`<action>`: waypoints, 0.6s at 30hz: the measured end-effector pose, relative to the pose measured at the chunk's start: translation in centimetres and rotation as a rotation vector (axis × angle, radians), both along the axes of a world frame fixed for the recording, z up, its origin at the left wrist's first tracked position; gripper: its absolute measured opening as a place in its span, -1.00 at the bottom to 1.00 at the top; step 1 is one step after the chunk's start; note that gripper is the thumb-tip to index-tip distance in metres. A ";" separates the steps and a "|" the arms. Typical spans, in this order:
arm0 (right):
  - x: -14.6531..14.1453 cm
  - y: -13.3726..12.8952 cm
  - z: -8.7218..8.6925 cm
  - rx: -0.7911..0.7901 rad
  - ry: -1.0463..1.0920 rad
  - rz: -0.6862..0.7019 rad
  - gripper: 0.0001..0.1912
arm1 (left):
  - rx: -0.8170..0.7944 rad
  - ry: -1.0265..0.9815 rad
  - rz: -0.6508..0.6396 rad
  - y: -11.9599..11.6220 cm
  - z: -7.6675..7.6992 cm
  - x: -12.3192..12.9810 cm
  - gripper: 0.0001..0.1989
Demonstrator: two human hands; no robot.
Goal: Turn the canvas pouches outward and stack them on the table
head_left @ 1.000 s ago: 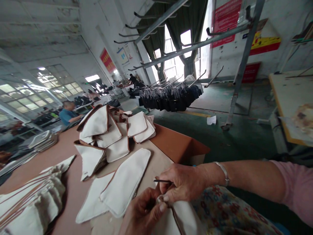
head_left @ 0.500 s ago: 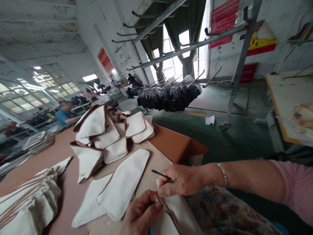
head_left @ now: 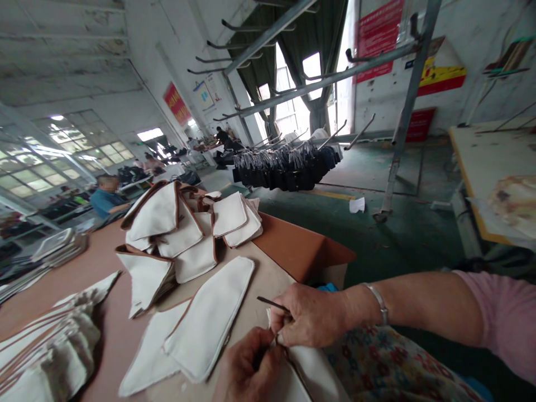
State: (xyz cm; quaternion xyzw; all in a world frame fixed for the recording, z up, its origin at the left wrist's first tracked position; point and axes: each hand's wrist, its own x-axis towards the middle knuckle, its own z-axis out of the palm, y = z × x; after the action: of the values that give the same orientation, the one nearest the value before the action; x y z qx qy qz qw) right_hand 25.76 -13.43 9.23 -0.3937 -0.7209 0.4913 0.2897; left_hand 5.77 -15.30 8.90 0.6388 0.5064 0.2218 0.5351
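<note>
Hands meet over a cream canvas piece [head_left: 312, 371] at the table's [head_left: 113, 335] edge. Right hand [head_left: 312, 315] grips a thin dark tool [head_left: 272, 304] and pinches the piece; left hand [head_left: 247, 371] closes on its brown-trimmed edge.

the single head view looked forward and down from the wearer's head, close over the two hands at the lower edge, along the table [head_left: 104, 262] slanting away to the left, and on across the hall to the far windows [head_left: 293, 100].
</note>
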 end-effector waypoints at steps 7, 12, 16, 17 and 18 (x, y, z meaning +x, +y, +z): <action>-0.1 -1.0 -1.4 0.260 0.137 -0.041 -0.88 | -0.095 -0.216 0.046 0.0 -1.3 0.3 -0.62; 0.4 -1.1 -2.5 0.736 0.150 0.025 -0.86 | -0.168 -0.396 0.083 -0.1 -0.8 0.4 -0.49; 1.1 -0.5 -3.1 1.112 0.109 0.124 -0.89 | -0.297 -0.299 0.127 -0.3 0.2 0.9 -0.38; 1.2 -0.4 -3.1 1.168 0.084 0.128 -0.88 | -0.277 -0.281 0.128 -0.3 0.2 1.0 -0.40; 1.4 -0.3 -3.1 1.210 0.060 0.125 -0.86 | -0.258 -0.284 0.123 -0.4 0.3 1.2 -0.44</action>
State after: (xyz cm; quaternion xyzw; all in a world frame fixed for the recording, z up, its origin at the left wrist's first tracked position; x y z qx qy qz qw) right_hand 27.13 -13.73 6.09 -0.1022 -0.8855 0.0216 0.4528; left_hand 6.92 -15.69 9.17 0.4950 0.4881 0.2752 0.6641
